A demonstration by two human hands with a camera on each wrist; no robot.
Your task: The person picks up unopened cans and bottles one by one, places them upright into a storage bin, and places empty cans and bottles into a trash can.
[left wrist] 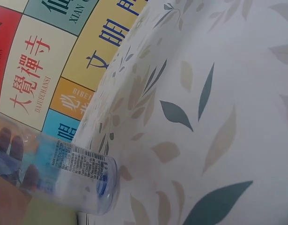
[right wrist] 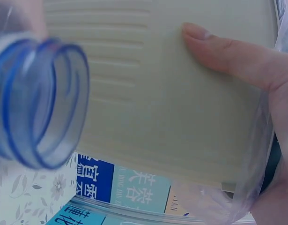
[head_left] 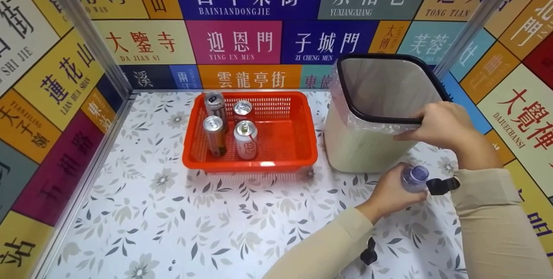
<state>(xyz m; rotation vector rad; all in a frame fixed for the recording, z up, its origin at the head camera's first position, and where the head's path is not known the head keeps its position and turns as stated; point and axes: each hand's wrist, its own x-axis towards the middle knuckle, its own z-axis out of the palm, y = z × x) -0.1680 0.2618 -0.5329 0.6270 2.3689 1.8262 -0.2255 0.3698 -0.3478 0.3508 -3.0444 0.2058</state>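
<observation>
My left hand [head_left: 391,190] is wrapped round a clear, bluish plastic bottle [head_left: 415,179], its open neck pointing up toward the head camera. In the left wrist view, the lower part of the bottle [left wrist: 83,176] shows a printed label with a barcode. The bottle is just in front of a pale cream trash bin [head_left: 358,149] with a black rim and a clear plastic liner. My right hand [head_left: 447,125] grips the near right corner of that rim, fingers over the edge; its thumb [right wrist: 218,51] presses against the bin's outer wall.
Left of the bin stands a red plastic basket [head_left: 281,164] with several drink cans, among them a white can [head_left: 246,141], grouped in its left half. A floral cloth [head_left: 207,227] covers the table. Panels printed with place names [head_left: 233,41] enclose the back and sides.
</observation>
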